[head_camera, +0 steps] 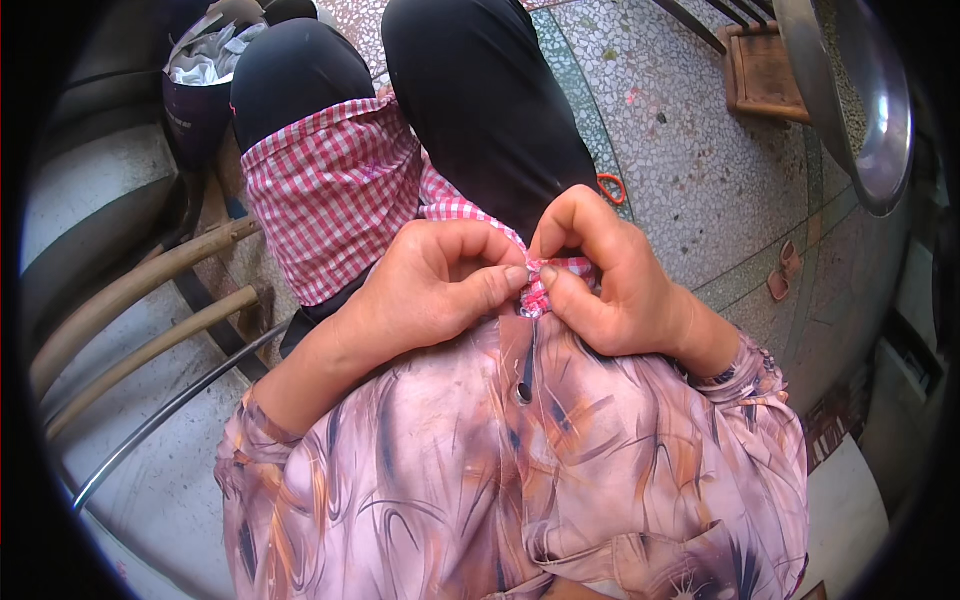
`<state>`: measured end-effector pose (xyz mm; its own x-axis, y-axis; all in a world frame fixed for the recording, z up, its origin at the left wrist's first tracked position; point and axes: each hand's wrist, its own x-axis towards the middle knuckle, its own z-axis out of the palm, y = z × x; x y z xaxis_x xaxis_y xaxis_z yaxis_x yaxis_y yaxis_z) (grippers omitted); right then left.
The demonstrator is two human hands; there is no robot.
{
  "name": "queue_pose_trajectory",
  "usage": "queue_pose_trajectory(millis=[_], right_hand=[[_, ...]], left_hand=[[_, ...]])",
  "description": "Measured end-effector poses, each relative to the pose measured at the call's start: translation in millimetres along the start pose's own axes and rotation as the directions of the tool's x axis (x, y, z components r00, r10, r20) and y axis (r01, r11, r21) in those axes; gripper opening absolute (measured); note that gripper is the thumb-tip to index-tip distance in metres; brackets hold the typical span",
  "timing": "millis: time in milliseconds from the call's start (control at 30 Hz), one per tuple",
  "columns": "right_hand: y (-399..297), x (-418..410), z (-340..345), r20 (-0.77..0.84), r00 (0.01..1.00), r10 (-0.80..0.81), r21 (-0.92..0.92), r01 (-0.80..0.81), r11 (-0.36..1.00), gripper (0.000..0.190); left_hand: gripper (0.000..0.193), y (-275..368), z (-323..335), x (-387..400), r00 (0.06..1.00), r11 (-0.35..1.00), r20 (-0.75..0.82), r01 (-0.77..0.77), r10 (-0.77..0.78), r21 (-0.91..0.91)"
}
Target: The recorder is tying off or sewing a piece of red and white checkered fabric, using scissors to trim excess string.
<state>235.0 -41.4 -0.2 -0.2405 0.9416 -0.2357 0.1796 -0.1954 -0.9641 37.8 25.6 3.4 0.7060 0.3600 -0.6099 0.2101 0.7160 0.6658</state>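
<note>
A red-and-white gingham cloth (334, 199) drapes over my left thigh and runs across to my lap. At the front of my shirt, my left hand (450, 281) pinches a gathered edge of this cloth between thumb and fingers. My right hand (611, 277) grips the same bunched edge from the other side, its thumb almost touching the left thumb. A short end of the cloth shows behind the right fingers. The curled fingers hide part of the gathered edge.
An orange loop (611, 188) shows beside my right thigh. To the left are wooden poles (150, 300), a metal rod (180, 409) and a dark bin (196, 112) holding pale plastic. A wooden stool (765, 71), a large metal pan (877, 127) and small pink shoes (784, 271) lie to the right.
</note>
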Motion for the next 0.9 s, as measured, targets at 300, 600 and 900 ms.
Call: queue_pose_trajectory(millis=[300,600,900], right_hand=[[-8.6,6.4,0.7,-0.010,0.998,-0.063,-0.155,0.061,0.986,0.029],[-6.3,9.5,-3.5,-0.006,0.997,-0.077,-0.219,0.074,0.973,0.024],[-5.1,7.1,-0.8,-0.041,0.996,0.085,0.044,-0.083,0.996,0.016]], left_hand=[[0.011,0.5,-1.5,8.9,0.998,0.998,-0.014,0.066,-0.066,-0.018],[0.011,-6.5,-17.1,16.4,0.962,0.859,0.173,0.269,-0.214,-0.436],[0.015,6.3,-9.9,9.1,0.996,0.991,-0.027,0.085,-0.088,-0.103]])
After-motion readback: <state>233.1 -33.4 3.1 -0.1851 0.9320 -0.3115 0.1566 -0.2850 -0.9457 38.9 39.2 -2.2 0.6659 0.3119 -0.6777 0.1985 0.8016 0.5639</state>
